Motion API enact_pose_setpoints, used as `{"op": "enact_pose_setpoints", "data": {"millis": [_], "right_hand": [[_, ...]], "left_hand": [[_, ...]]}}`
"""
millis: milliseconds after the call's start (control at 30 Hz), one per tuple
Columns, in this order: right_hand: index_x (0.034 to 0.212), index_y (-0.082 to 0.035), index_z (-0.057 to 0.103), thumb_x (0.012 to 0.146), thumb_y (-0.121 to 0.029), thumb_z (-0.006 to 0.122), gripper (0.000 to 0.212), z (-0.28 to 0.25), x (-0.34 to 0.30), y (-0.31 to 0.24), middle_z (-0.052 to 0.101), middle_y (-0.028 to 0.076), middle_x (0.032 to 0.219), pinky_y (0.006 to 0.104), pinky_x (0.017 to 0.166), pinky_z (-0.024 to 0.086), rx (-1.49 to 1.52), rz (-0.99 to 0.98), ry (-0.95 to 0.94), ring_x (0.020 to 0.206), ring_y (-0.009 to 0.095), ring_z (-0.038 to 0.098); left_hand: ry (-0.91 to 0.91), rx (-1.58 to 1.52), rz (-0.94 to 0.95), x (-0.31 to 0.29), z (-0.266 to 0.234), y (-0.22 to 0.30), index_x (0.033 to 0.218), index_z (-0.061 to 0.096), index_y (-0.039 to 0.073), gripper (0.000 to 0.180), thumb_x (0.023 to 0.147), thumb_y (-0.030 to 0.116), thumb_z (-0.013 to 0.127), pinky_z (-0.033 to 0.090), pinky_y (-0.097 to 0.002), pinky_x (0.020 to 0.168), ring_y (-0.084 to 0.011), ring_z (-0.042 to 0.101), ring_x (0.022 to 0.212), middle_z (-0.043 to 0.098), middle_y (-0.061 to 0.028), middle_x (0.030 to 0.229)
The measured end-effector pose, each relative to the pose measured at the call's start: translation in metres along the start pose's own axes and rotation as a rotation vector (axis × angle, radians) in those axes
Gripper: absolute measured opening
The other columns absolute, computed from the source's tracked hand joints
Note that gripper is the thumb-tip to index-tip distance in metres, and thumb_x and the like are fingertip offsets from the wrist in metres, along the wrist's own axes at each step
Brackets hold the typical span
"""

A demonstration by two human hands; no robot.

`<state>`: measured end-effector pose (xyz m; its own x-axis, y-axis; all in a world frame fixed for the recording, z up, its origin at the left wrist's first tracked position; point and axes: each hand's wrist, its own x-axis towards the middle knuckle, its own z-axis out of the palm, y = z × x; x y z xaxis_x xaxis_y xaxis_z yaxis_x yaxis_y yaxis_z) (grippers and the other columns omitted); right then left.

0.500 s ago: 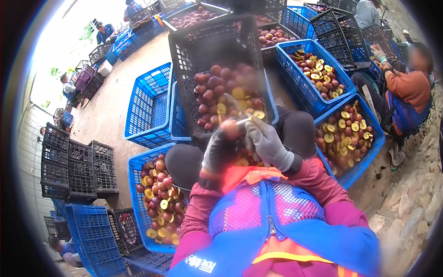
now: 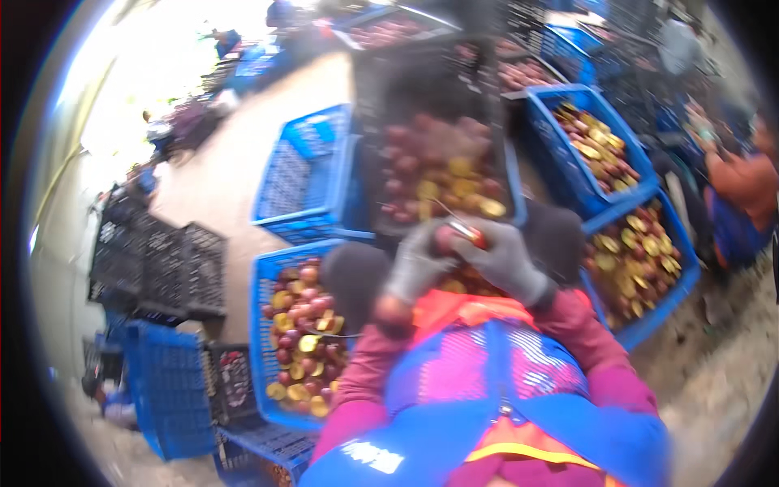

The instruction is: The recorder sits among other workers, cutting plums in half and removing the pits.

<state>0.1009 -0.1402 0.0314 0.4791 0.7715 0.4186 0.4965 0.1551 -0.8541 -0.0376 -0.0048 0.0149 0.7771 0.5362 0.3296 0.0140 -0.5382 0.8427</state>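
Observation:
In my gloved left hand (image 2: 420,258) is a dark red plum (image 2: 445,238), its fingers closed around the fruit. My gloved right hand (image 2: 510,261) grips a small knife (image 2: 466,230) against the plum, its thin blade pointing up and to the left. The picture is blurred, so whether the blade is in the flesh cannot be told. Just beyond both hands, a black crate (image 2: 369,122) holds whole plums (image 2: 406,166) and, at its near side, cut halves with yellow flesh (image 2: 461,187). More cut fruit lies under my hands, partly hidden.
By my left knee stands a blue crate of cut plums (image 2: 302,341); an empty-looking blue crate (image 2: 302,174) is beyond it. Two blue crates of halves (image 2: 596,146) (image 2: 637,260) stand at right. Black crates (image 2: 162,264) are stacked left. A person in orange (image 2: 738,183) sits far right.
The whole view has shifted, with the crates now further right and more blurred. My hands have drawn closer together around the plum, and the knife has turned to point up and left.

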Motion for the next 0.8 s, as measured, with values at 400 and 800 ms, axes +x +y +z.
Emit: {"op": "enact_pose_setpoints", "data": {"millis": [400,800], "right_hand": [[0.099,-0.002,0.074,0.094,-0.004,0.073,0.006,0.01,-0.013,0.0,0.073,0.006,0.084,0.0306,0.07,0.054,0.126,0.135,0.065,0.076,0.011,0.067],[0.097,-0.001,0.072,0.098,-0.006,0.071,0.006,-0.006,-0.016,-0.013,0.073,0.005,0.081,0.0305,0.067,0.053,0.181,0.133,0.094,0.074,0.012,0.067]], "left_hand": [[-0.332,-0.815,-0.4,-0.022,-0.017,0.028,0.148,0.056,0.002,0.06,0.093,0.013,0.077,0.049,-0.0346,0.108,-0.0151,0.059,0.125,0.064,-0.0052,0.139],[-0.085,-0.895,-0.587,-0.017,0.03,-0.011,0.133,0.064,0.006,0.045,0.101,0.035,0.076,0.058,-0.0301,0.084,-0.0137,0.067,0.097,0.069,-0.0035,0.116]]}}
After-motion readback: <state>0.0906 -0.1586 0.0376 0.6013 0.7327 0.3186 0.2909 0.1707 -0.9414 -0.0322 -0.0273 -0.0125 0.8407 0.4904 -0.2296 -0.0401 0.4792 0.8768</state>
